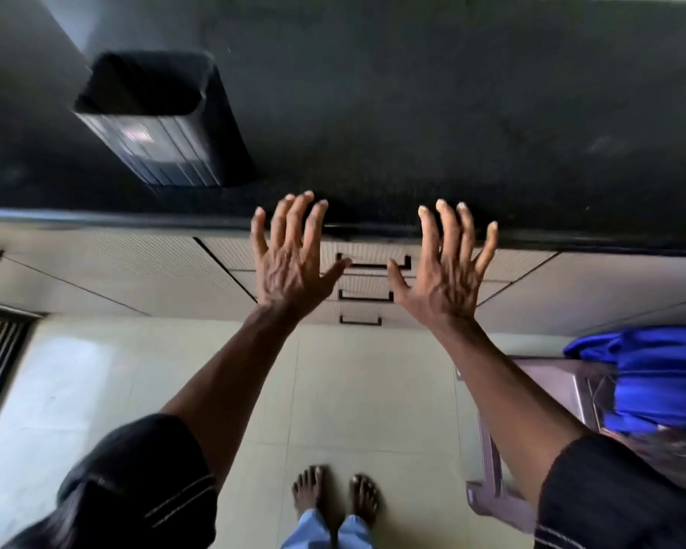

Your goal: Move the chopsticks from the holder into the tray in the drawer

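Both my hands empty, fingers spread: left hand (290, 263), right hand (444, 271) hover before closed drawer (369, 253). Holder (151, 120) on worktop (452, 112), upper left. Chopsticks not visible.

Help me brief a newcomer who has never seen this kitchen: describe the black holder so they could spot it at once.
Start at the long dark countertop running across the top of the view. On its left part, beyond and left of the left hand, stands the black holder. It is a squarish open-topped tub with ribbed sides and a small label, the only thing on the counter; its inside looks dark, contents unclear.
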